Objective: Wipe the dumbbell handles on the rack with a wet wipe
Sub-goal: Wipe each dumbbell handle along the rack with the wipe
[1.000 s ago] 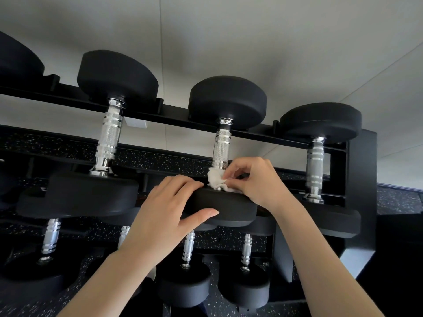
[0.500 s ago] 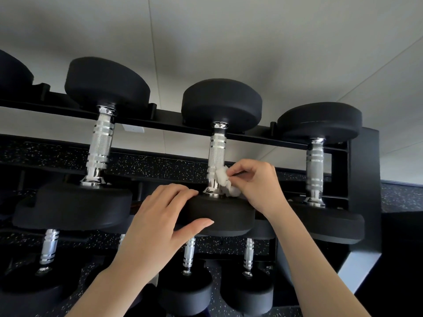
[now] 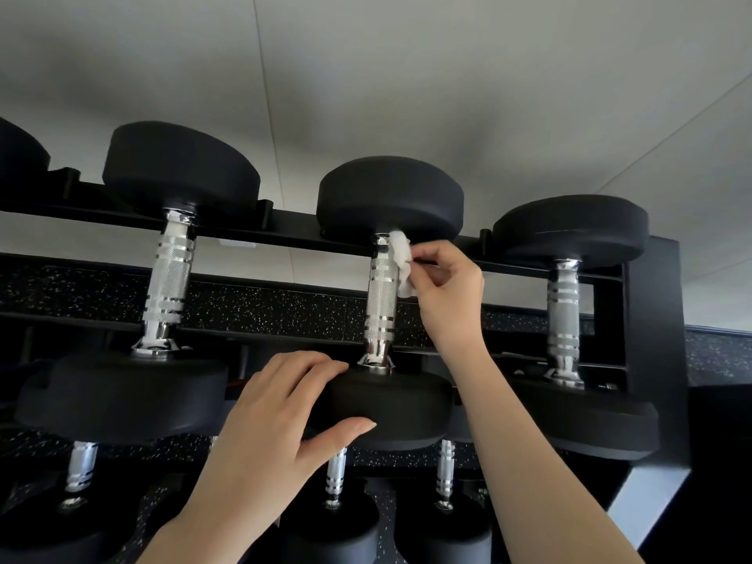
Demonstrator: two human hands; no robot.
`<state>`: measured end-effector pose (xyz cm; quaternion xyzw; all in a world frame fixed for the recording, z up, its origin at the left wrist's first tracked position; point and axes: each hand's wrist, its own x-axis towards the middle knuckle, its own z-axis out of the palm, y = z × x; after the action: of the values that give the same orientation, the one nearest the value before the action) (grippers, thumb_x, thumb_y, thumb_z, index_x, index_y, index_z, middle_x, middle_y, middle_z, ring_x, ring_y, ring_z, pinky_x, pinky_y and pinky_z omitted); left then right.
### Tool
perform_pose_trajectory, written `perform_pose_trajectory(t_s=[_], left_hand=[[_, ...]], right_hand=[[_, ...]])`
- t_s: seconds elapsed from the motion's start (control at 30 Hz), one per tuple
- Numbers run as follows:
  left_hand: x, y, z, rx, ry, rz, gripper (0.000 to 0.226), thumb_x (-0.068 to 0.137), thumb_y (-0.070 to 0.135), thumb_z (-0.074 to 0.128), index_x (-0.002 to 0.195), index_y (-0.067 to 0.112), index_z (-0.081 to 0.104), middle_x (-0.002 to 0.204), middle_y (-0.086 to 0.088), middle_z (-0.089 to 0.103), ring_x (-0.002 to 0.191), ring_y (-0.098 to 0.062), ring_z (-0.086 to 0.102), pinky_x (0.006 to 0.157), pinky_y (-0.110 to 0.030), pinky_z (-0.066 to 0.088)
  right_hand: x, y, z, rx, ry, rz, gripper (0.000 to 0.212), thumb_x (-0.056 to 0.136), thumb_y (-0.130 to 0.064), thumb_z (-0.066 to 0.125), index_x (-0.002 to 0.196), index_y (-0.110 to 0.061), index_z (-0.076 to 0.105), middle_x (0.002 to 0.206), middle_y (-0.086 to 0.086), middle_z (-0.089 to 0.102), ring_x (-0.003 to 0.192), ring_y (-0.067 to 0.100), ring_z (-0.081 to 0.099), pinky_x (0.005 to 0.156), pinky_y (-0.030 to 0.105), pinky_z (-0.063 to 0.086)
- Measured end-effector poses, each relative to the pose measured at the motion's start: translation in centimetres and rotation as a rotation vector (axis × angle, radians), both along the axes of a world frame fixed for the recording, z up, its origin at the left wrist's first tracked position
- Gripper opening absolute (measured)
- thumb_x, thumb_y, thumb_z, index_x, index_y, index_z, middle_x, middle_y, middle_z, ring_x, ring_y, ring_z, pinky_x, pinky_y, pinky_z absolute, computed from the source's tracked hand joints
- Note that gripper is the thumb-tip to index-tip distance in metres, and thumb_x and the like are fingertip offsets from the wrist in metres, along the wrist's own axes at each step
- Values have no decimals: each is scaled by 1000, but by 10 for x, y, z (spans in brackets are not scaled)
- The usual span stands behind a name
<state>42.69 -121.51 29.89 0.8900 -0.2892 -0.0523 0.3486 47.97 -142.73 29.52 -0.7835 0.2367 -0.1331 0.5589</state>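
Your right hand (image 3: pixel 443 291) has carried the wet wipe (image 3: pixel 401 258), pinched, to the far end of the middle handle (image 3: pixel 380 299) on the rack (image 3: pixel 651 319). Its axis runs straight away from you; your left hand (image 3: pixel 276 421) grips the near head (image 3: pixel 398 405).

I see my right hand (image 3: pixel 443 295) pinching the white wet wipe (image 3: pixel 401 262) against the top of the middle dumbbell handle (image 3: pixel 380 303), on its three o'clock side. My left hand (image 3: pixel 276 425) grips that dumbbell's near black head (image 3: pixel 403 405) from eight o'clock. On the rack (image 3: pixel 651 319), one neighbouring dumbbell (image 3: pixel 167 278) sits at nine o'clock of it, another dumbbell (image 3: pixel 563 311) at three o'clock.
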Motion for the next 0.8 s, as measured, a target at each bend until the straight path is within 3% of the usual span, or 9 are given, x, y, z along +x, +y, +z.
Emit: perform_pose_trajectory(t_s=[0.13, 0.33, 0.43, 0.6, 0.8], left_hand=[[0, 1, -1, 9, 14, -3, 64, 90, 71, 30, 115, 21, 61, 114, 17, 49, 104, -3, 48, 80, -23, 42], [0, 2, 0, 11, 26, 1, 63, 89, 71, 30, 116, 23, 60, 114, 19, 48, 106, -2, 47, 87, -24, 39], [-1, 2, 0, 13, 16, -5, 62, 90, 70, 31, 116, 23, 60, 115, 18, 48, 107, -1, 47, 89, -23, 38], [0, 2, 0, 13, 22, -9, 61, 90, 70, 32, 116, 22, 60, 114, 17, 50, 107, -3, 48, 88, -23, 38], [0, 0, 1, 18, 8, -2, 62, 90, 68, 32, 114, 20, 62, 113, 15, 51, 105, -4, 49, 88, -23, 37]], right_hand=[[2, 0, -1, 10, -8, 34, 18, 87, 3, 56, 94, -13, 62, 92, -2, 68, 82, 3, 65, 72, 17, 52], [-4, 0, -4, 13, 12, 62, 17, 89, -8, 58, 101, -20, 63, 92, -2, 69, 82, 6, 66, 75, 28, 56], [-3, 1, -7, 84, 36, 58, 18, 90, -9, 57, 103, -20, 62, 94, 4, 71, 86, 14, 68, 78, 38, 57], [2, 3, -8, 177, 48, 80, 24, 92, -1, 48, 109, -17, 53, 98, 2, 70, 89, 16, 66, 80, 41, 55], [3, -3, -14, 426, 47, 190, 23, 94, 0, 44, 110, -16, 47, 93, 3, 69, 91, 25, 61, 87, 50, 48]])
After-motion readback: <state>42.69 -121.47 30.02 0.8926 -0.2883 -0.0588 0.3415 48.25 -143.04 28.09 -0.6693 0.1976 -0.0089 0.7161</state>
